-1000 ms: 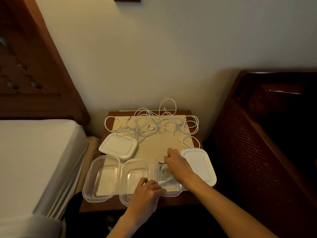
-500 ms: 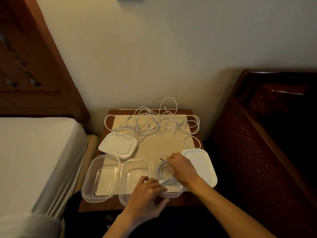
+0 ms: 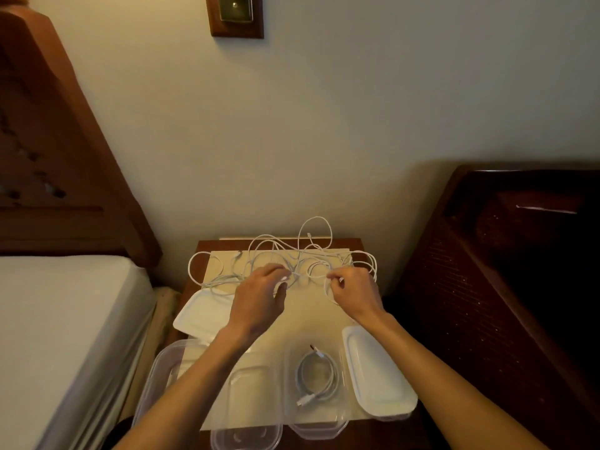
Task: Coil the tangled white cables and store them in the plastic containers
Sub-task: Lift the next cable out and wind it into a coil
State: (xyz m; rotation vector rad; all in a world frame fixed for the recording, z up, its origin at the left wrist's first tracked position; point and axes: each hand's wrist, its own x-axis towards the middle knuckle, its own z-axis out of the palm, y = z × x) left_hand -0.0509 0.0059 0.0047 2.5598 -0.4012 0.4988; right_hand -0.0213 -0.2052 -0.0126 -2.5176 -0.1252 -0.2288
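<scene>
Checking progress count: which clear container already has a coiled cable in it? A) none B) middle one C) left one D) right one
D. The coiled cable lies inside the right container, next to a white lid; the middle container and left container show no cable, though the left forearm covers part of each.

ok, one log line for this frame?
phase: pull next cable | left hand: pinching tangled cables | right hand: pinching same tangle | coiled cable: in right container | other containers: empty
</scene>
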